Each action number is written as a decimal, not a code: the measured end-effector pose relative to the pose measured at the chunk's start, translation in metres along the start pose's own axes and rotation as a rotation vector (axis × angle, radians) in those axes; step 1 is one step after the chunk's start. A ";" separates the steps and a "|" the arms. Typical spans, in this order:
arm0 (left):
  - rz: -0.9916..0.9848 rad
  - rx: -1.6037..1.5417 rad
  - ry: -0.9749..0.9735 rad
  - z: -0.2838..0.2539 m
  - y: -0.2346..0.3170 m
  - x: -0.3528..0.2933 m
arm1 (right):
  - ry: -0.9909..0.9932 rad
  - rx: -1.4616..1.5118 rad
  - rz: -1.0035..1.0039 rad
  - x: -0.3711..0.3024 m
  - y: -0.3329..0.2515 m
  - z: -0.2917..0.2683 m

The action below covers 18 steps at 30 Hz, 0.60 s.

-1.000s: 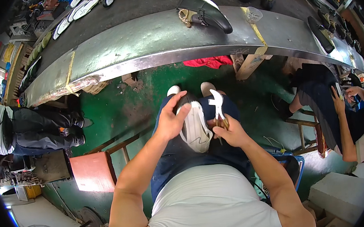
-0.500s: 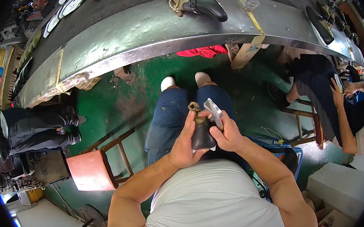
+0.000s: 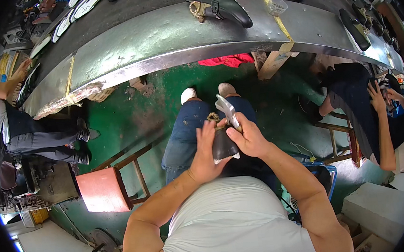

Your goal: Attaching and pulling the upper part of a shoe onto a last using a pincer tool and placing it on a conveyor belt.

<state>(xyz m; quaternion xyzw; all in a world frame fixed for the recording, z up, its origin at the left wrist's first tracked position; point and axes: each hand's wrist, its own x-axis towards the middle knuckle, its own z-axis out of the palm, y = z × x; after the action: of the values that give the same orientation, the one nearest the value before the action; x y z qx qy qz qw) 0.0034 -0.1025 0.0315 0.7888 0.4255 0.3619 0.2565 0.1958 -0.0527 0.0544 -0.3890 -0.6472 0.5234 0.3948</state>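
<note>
The dark shoe [image 3: 224, 143] is held up over the person's lap, between the two hands, with the looped end [image 3: 213, 117] at its opening turned far and its white edging [image 3: 227, 159] near the body. The left hand [image 3: 205, 153] lies along the shoe's left side; its fingers blur, so I cannot tell how tightly that grip closes. The right hand's grip is closed around a silver-headed hand tool [image 3: 228, 108], whose head points up and far, and the right thumb lies at the shoe's right side.

To handle this well, I would let the left palm carry the shoe, so the right hand is free to guide the tool. Its hard head is best angled away from the dark upper, which it could scuff, and from the left fingertips. A steady wrist and elbows near the body should help.

On the far surface [image 3: 155, 34], another black shoe [image 3: 224, 10] lies tilted, left of a clear cup [image 3: 277, 6].
</note>
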 end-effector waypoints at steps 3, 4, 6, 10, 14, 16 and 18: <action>-0.150 -0.029 -0.104 -0.006 -0.018 0.005 | 0.056 -0.044 0.025 0.000 0.000 -0.006; -0.342 -0.289 -0.192 -0.008 -0.024 0.007 | 0.107 -0.092 0.029 0.001 -0.001 -0.008; -0.280 -0.210 -0.169 -0.017 -0.019 0.022 | 0.165 -0.108 0.011 0.003 -0.002 -0.023; -0.403 -0.224 -0.270 -0.034 0.004 0.060 | 0.281 0.058 0.061 0.016 -0.002 -0.043; -0.628 -0.386 -0.341 -0.007 -0.034 0.049 | 0.309 -0.255 0.285 0.025 -0.001 -0.045; -0.710 -0.439 -0.429 0.003 -0.044 0.044 | 0.277 -0.316 0.346 0.024 0.020 -0.043; -0.729 -0.451 -0.450 0.007 -0.049 0.044 | 0.233 -0.405 0.399 0.023 0.035 -0.039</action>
<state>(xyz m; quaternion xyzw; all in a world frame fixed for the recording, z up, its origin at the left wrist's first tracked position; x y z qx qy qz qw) 0.0021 -0.0410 0.0080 0.5717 0.5192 0.1521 0.6169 0.2262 -0.0122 0.0282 -0.6366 -0.5996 0.4028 0.2701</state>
